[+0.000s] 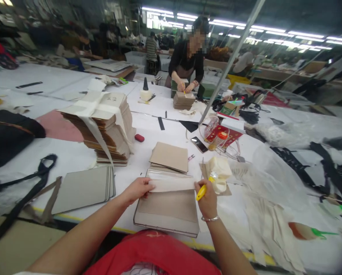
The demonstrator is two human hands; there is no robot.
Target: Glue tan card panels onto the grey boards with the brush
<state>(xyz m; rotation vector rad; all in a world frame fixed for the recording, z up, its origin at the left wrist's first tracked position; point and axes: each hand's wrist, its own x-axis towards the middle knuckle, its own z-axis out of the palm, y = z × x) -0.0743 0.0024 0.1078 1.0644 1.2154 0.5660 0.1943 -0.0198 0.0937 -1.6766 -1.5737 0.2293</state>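
A stack of grey-brown boards point(168, 208) lies in front of me at the table's near edge. Over its far edge stretches a white cloth-like strip point(171, 184). My left hand point(141, 189) pinches the strip's left end. At the right end, my right hand point(207, 200) grips a yellow-handled brush point(201, 193) while its thumb and finger also touch the strip. The brush's bristles point away, close to a cream-white container point(219, 170) on a board scrap. Just beyond the strip sit more brown boards point(171, 156).
A tall pile of boards bound with white strips point(102, 107) stands left, beside flat grey boards point(82, 187). Loose cloth strips point(270, 221) and a glue bottle point(302, 231) lie right. A phone point(199, 144) and slanted metal pole point(231, 63) are farther off. A co-worker point(188, 61) works opposite.
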